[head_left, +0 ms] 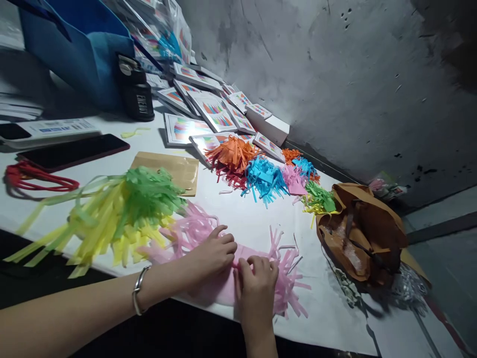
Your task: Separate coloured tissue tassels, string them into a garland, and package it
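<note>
A pink tissue paper sheet (221,288) with fringed strips at both ends lies at the table's front edge. My left hand (214,251), a silver bracelet at its wrist, pinches the sheet's middle from the left. Close beside it, my right hand (257,281) has its fingers curled on the same middle part. The paper between my fingertips looks bunched or rolled, but the fingers partly cover it. Left of my hands, a green tissue fringe (152,196) overlaps a yellow tissue fringe (100,214), both touching the pink strips.
Orange (234,154) and blue (266,176) fringe bundles sit behind, near stacked printed boxes (214,109) along the wall. A brown paper bag (361,233) stands open on the right. To the left are a phone (74,151), red cord (40,179), black bottle (136,92) and kraft envelope (169,169).
</note>
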Motion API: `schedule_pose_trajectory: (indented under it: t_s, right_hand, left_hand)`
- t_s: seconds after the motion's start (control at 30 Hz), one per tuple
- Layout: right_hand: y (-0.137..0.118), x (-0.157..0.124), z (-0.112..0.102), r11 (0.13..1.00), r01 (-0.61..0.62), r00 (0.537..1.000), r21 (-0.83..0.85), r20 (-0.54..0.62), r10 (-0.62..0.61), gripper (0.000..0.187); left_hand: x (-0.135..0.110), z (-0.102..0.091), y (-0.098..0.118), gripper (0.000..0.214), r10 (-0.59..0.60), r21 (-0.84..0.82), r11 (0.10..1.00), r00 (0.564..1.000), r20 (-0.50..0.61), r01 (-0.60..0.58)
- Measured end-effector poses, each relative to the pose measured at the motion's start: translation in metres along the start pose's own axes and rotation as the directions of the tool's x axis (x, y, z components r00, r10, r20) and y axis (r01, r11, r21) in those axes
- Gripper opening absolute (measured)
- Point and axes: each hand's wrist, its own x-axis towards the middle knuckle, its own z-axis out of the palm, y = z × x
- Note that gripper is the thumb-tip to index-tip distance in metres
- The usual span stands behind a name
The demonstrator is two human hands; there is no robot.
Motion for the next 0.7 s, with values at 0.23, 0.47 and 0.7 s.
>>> schedule_pose_trajectory:
  t_s: [0.23,0.47,0.7]
  right_hand:
    - [0.004,0.0,0.008,0.996,0.064,0.997,0.059,0.036,-0.066,0.014]
    - [0.021,-0.012,-0.004,1.0,-0.012,0.998,0.024,0.06,0.011,0.017]
    - [0.012,-0.013,0.001,0.981,-0.192,0.981,-0.036,0.003,0.192,0.02]
  left_hand:
    - [-0.004,-0.004,0.0,0.008,-0.058,-0.125,0.99,0.997,0.054,0.065]
    - [0.0,-0.008,0.009,0.008,-0.201,-0.043,0.977,0.972,0.122,0.207]
    - [0.019,-0.017,0.02,0.008,-0.305,-0.045,0.945,0.925,0.226,0.323]
